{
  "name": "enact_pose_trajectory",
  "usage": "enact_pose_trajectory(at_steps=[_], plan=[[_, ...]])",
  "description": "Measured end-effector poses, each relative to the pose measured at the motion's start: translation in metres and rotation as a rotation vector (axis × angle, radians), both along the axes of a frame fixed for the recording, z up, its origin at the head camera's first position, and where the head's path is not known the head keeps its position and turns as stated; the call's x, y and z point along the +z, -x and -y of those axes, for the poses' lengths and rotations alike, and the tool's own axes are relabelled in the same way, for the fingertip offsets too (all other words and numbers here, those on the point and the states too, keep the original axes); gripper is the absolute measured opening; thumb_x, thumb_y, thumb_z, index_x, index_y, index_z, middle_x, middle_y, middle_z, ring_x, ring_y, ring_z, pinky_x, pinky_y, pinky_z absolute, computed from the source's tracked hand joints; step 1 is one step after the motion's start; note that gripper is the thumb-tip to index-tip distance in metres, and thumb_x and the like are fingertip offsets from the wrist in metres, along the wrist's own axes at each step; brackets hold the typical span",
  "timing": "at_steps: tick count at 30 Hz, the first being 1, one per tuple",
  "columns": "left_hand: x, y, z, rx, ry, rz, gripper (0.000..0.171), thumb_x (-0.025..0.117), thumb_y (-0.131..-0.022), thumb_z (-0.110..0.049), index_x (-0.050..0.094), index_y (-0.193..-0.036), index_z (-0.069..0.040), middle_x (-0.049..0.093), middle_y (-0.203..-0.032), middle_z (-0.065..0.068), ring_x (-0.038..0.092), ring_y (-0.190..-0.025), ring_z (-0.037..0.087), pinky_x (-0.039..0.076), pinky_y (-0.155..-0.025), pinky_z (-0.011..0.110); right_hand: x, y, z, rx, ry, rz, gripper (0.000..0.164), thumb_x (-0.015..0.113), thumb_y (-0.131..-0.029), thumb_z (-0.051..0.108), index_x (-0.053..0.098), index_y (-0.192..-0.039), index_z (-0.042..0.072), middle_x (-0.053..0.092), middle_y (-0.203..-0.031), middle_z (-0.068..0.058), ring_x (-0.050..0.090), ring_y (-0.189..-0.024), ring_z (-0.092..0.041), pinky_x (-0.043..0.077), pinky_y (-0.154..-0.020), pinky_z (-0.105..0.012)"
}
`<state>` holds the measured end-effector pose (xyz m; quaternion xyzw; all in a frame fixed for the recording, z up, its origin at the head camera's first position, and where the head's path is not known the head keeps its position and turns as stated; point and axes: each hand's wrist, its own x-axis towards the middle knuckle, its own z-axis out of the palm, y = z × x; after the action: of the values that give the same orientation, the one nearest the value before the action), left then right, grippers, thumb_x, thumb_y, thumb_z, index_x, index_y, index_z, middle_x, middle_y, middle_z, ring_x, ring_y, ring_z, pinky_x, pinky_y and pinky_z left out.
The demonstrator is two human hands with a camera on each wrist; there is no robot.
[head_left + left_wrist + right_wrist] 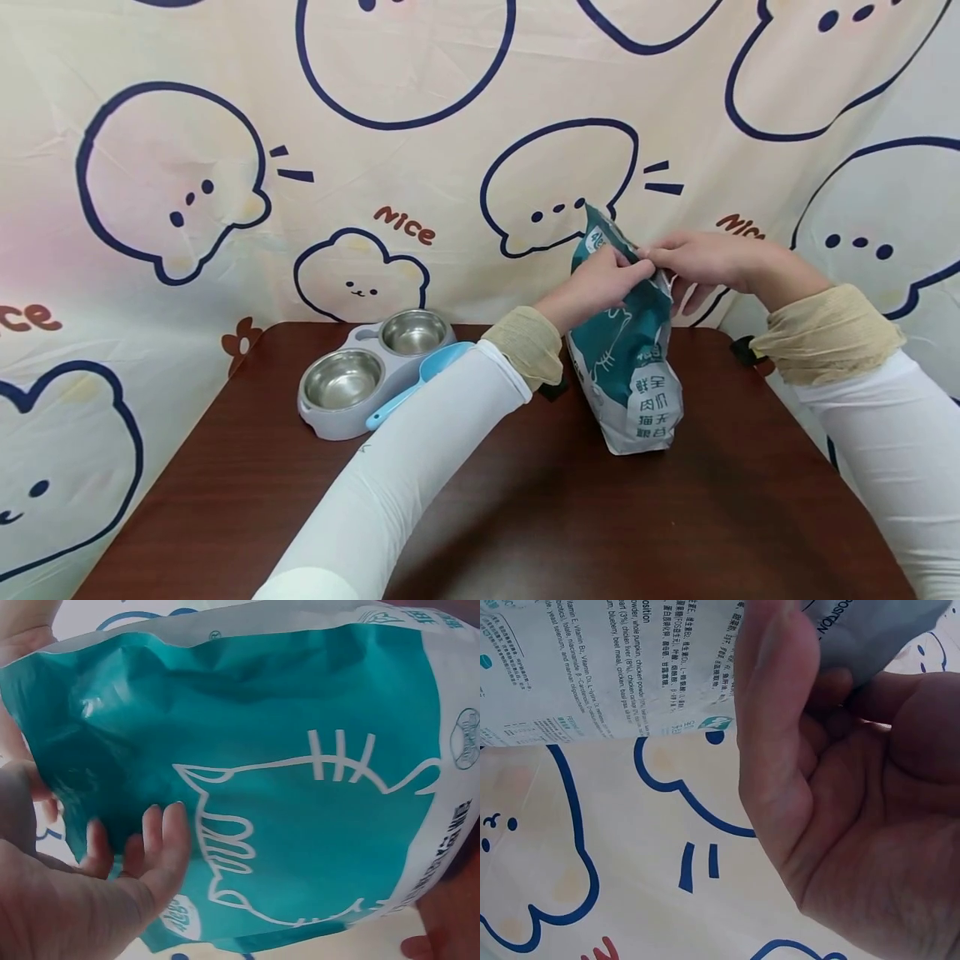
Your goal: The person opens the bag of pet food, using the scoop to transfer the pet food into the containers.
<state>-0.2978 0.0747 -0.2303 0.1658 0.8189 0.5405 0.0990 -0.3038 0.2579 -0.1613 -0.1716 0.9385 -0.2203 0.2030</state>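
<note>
Left hand point(600, 282) and right hand point(708, 260) pinch top of standing bag point(628, 358) near far edge of worktop point(600, 525); opening apparently unfinished. Bowls point(342, 379) unfilled.

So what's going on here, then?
A person is handling a green and white bag that stands on the brown table. The left hand and right hand both grip its top; whether it is open, I can't tell. Off to the left sit a double bowl stand and a blue scoop, neither of them being held.
</note>
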Motion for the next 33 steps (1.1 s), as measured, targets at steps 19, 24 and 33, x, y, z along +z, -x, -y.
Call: enact_pose_trajectory(at_steps=[19, 24, 33], plan=[[0.0064, -0.0043, -0.0048, 0.007, 0.152, -0.112, 0.031, 0.053, -0.114, -0.037, 0.069, -0.125, -0.013, 0.069, -0.097, 0.004, 0.064, -0.086, 0.017, 0.051, -0.073, 0.025, -0.0044, 0.0000, -0.0025, 0.026, 0.006, -0.052, 0.051, 0.032, -0.121, 0.031, 0.053, -0.151, -0.004, 0.067, -0.109, -0.013, 0.070, -0.088, -0.024, 0.068, -0.075, -0.040], [0.0066, -0.0035, -0.0042, -0.016, 0.173, -0.141, 0.028, 0.050, -0.114, -0.035, 0.067, -0.117, -0.012, 0.058, -0.081, 0.003, 0.058, -0.076, 0.015, 0.044, -0.066, 0.023, -0.0024, -0.0012, -0.0021, 0.053, -0.012, -0.075, 0.051, 0.034, -0.120, 0.031, 0.052, -0.152, -0.004, 0.068, -0.118, -0.018, 0.071, -0.088, -0.024, 0.068, -0.076, -0.040], [0.0056, -0.0004, -0.0043, -0.014, 0.194, -0.143, 0.031, 0.050, -0.115, -0.036, 0.068, -0.119, -0.011, 0.056, -0.083, 0.004, 0.056, -0.076, 0.015, 0.039, -0.062, 0.022, 0.0012, -0.0033, -0.0008, 0.091, -0.053, -0.083, 0.044, 0.034, -0.120, 0.026, 0.056, -0.144, -0.004, 0.070, -0.113, -0.017, 0.075, -0.087, -0.024, 0.068, -0.074, -0.040]])
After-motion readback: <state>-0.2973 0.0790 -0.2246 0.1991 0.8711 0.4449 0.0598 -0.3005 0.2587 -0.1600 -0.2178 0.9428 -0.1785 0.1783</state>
